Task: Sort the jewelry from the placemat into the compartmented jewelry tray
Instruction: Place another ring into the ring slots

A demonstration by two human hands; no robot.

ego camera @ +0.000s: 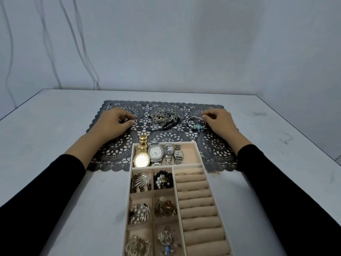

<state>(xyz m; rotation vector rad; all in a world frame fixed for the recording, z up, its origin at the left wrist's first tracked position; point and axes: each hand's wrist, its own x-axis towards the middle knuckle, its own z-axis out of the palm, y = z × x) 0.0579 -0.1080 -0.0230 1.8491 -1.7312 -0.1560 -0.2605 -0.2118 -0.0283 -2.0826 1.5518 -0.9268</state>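
The left grip (pixel 115 121), in the middle left of the frame, had thumb and forefinger pressed together, pinching a small dark piece (pixel 135 120) just above the placemat (pixel 114 150). The right grip (pixel 217 119), in the middle right, was curled, its fingertips touching the right edge of a bracelet (pixel 196 124) with turquoise beads. Whether they pinched the bracelet could not be told. The bracelet lay on the placemat.

Between the two grips sat a tangled heap of chains (pixel 164 116), with a black cord (pixel 169 125) at its lower edge, just left of the bracelet. Both arms wore black sleeves.

Below centre stood the tray (pixel 200 164), its far end resting on the placemat's near edge. Its top compartment held a gold watch (pixel 142 159), whose strap stuck out over the far wall onto the placemat. Beside the gold watch lay three silver watches (pixel 156 154). Below, on the left, small compartments held brooches (pixel 139 213) and a cluster of black and white beads (pixel 163 180). The right column was filled with ring rolls (pixel 197 200), and a few rings sat in the top ones. Placemat and tray lay on a pale worktop (pixel 55 126).
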